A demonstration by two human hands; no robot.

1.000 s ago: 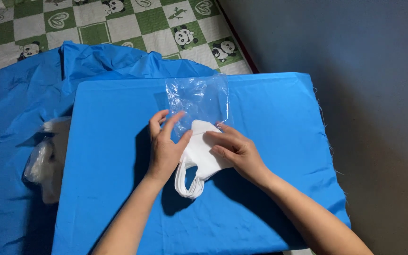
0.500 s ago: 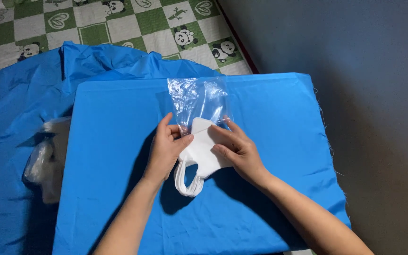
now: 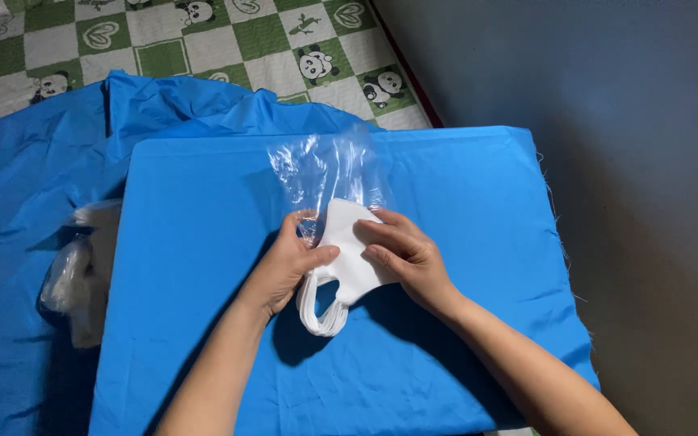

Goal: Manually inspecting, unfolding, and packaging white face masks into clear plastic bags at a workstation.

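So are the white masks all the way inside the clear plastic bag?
No, partly: white masks enter clear plastic bag; ear loops stick out.

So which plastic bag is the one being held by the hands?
The clear plastic bag in the middle of the blue board, with white masks half inside. The other bag lies untouched off the board's left edge.

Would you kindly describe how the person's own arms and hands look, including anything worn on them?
Both forearms are bare up to the picture's lower edge, with no sleeve in view. The left hand and the right hand wear no gloves, and no ring, watch or bracelet shows. The fingernails are short and look unpainted.
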